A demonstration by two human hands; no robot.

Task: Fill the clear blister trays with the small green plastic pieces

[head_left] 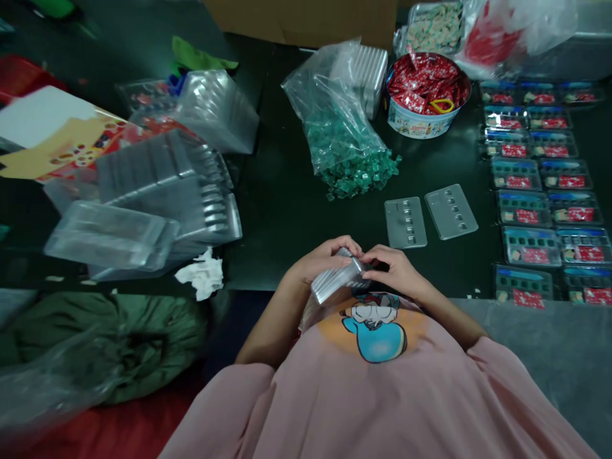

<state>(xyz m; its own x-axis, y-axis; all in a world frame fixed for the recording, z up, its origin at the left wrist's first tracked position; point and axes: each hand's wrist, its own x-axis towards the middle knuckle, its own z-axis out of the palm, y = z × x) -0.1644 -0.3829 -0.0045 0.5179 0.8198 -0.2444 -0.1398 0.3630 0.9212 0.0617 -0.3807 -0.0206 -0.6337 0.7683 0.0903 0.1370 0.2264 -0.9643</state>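
Observation:
Close to my body, at the table's front edge, my left hand is wrapped round a stack of clear plastic trays. The fingers of my right hand pinch the stack's right end. Whether a single tray is parted from the stack there, I cannot tell. Just beyond my right hand, two separate clear trays lie on the dark table, each with a row of small square hollows. A plastic bag farther back spills small green translucent pieces onto the table.
Several filled trays stand in columns at the right, holding blue sticks and red packets. A round tin of red packets sits at the back. Stacks of clear plastic packaging and a crumpled white tissue lie at the left.

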